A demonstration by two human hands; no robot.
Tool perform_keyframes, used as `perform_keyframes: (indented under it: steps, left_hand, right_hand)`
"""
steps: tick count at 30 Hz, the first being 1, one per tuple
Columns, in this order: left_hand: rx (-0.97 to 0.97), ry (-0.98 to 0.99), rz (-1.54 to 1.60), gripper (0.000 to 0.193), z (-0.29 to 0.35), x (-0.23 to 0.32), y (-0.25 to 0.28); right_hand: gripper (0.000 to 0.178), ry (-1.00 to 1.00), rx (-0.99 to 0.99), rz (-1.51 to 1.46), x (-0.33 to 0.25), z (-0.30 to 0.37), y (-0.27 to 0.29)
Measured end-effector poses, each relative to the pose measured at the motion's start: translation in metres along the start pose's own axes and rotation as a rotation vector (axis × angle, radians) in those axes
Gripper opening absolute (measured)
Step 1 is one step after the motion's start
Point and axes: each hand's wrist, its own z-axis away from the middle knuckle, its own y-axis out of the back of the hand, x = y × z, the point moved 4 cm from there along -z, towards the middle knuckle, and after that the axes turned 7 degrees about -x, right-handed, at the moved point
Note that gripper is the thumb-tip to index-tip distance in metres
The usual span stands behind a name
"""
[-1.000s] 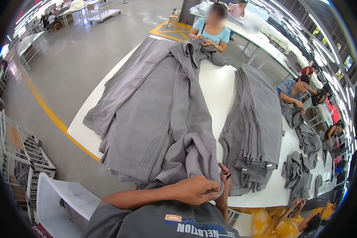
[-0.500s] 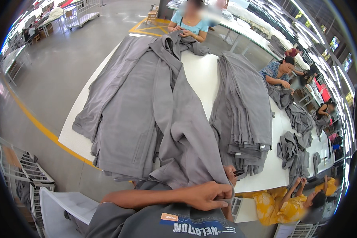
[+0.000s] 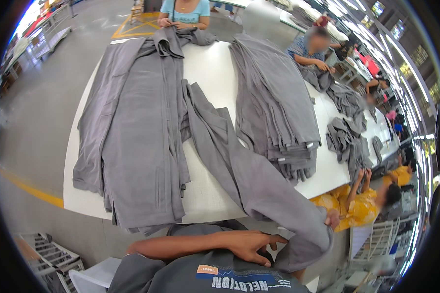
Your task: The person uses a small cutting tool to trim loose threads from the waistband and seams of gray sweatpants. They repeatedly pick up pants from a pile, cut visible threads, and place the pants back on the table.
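Observation:
A long grey garment (image 3: 264,188), seemingly a pair of trousers, stretches from the table over its near edge to me. My right hand (image 3: 332,219) grips its lower right side; most of that hand is behind the cloth. My left hand (image 3: 253,245) is in front of my body with fingers apart, its fingertips close to the garment's hanging end, and I see nothing in it. On the left of the white table (image 3: 205,63) lies a long pile of grey garments (image 3: 137,127). A second folded pile (image 3: 276,102) lies to the right.
Across the table a person in a light blue top (image 3: 186,14) handles the pile's far end. Other people sit at right, one in yellow (image 3: 359,202), near crumpled grey garments (image 3: 349,141). A white plastic chair (image 3: 93,276) and a metal rack (image 3: 49,259) stand at lower left.
The garment has come off the left pile and been pulled right and toward me. My left hand has let go of the cloth. A small dark tool by my right hand is now out of sight.

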Motion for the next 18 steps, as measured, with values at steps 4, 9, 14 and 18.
perform_keyframes:
  steps: [4, 9, 14, 18]
  left_hand:
    - [0.085, 0.106, -0.146, 0.075, 0.011, 0.002, -0.008]
    - [0.508, 0.186, -0.092, 0.03, 0.022, -0.009, 0.007]
    - [1.459, 0.197, 0.413, 0.02, 0.049, -0.043, 0.062]
    - [1.575, -0.346, 0.988, 0.028, 0.067, -0.054, 0.102]
  right_hand:
    - [0.033, -0.067, -0.112, 0.301, 0.036, -0.014, 0.046]
    - [0.027, -0.283, -0.273, 0.597, 0.04, -0.021, -0.059]
    - [0.028, -0.147, -0.48, 0.356, 0.054, -0.05, -0.094]
    - [0.026, -0.318, -0.682, 0.475, 0.088, -0.07, -0.069]
